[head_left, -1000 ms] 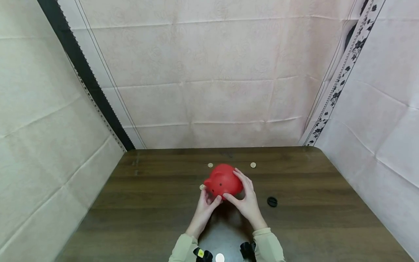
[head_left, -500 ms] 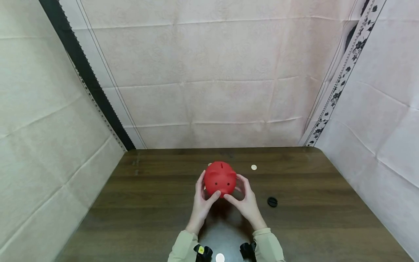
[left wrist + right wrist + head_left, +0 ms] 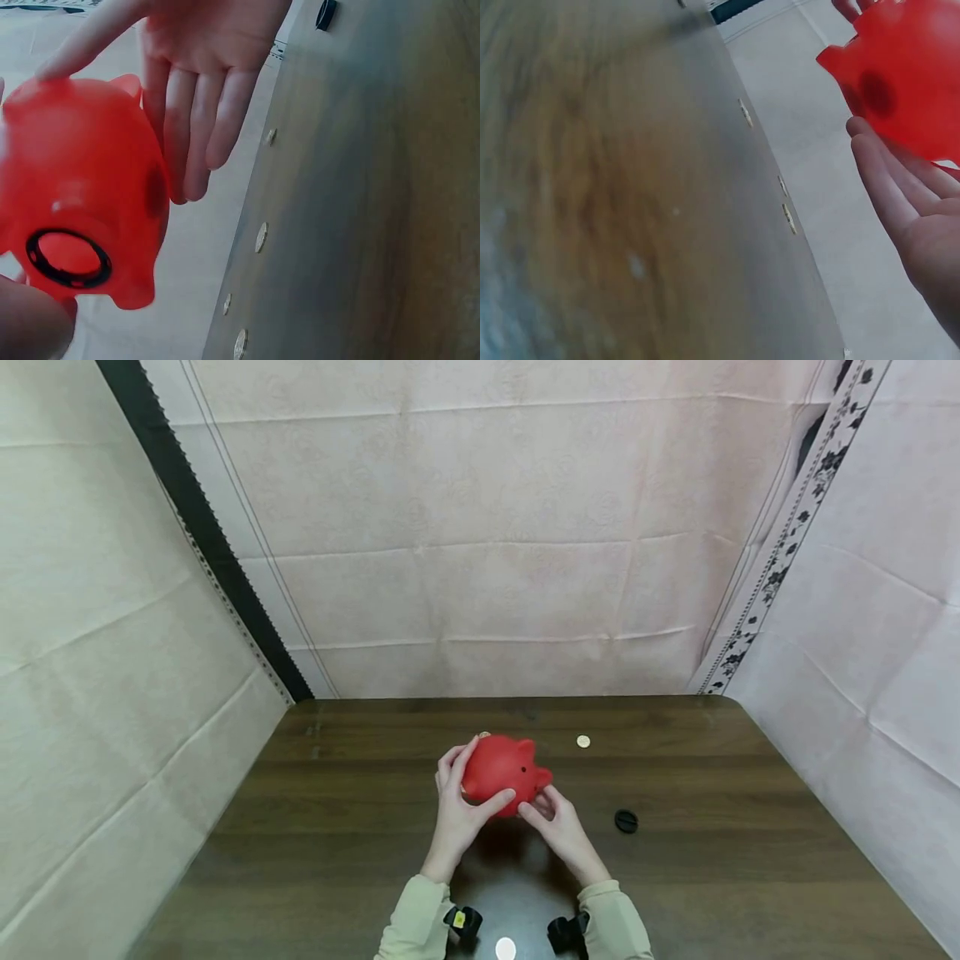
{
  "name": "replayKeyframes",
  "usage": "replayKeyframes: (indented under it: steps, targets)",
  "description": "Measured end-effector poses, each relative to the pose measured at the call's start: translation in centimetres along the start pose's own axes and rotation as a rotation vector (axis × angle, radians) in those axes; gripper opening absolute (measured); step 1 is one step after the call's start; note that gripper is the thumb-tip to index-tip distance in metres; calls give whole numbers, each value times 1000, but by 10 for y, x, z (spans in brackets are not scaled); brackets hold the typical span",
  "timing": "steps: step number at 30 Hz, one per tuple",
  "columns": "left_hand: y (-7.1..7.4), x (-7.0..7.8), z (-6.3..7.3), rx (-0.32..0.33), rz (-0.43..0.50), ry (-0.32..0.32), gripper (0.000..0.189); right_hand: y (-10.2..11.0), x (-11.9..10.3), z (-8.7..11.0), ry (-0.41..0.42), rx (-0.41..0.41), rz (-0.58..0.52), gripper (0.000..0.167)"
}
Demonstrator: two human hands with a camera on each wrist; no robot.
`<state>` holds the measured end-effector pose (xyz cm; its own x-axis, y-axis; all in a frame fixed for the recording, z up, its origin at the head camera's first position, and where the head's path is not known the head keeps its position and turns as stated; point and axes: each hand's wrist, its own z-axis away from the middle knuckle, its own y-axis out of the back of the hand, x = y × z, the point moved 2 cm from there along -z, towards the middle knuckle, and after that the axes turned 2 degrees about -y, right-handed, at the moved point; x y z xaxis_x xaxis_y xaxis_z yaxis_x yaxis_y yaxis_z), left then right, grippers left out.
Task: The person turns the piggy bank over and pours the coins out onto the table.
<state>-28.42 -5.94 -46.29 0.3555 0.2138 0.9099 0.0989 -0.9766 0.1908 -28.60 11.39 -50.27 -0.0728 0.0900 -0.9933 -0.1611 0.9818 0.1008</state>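
Observation:
A red piggy bank (image 3: 498,768) is held up off the table between both hands, its snout turned to the right in the head view. My left hand (image 3: 457,814) grips its rear and side, fingers spread over the back and thumb in front. At the snout end, my right hand (image 3: 562,833) holds it between thumb and fingers; in the left wrist view those fingers lie fairly straight along its side. A black-rimmed round opening (image 3: 69,259) shows on the bank's underside in that view.
On the wooden table (image 3: 360,827) lies a black round plug (image 3: 626,821), right of the hands. One coin (image 3: 583,741) lies farther back; several coins show in the left wrist view. White cloth (image 3: 525,568) hangs behind and at both sides.
The piggy bank has turned from facing left, through facing the front, to facing right. My left fingers have moved up round its rear, while my right fingers have shifted to the snout end.

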Motion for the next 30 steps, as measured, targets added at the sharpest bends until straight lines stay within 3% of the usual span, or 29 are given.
replayKeyframes:
  steps: [3,11,19,25,30]
  targets:
    - [0,0,0,-21,39,-24,79,3,0,-1,-4,-3,-87,55]
    - [0,-4,-1,-38,99,-47,79,6,-1,-1,26,-67,-142,56]
    - [-3,-10,1,-63,61,-60,80,9,-3,-2,83,7,-163,74]
    - [-5,-12,-1,-104,12,-20,85,11,-2,-3,104,56,-179,80]
    - [-6,-13,1,-150,-5,-32,91,14,-2,-1,130,23,-149,92]
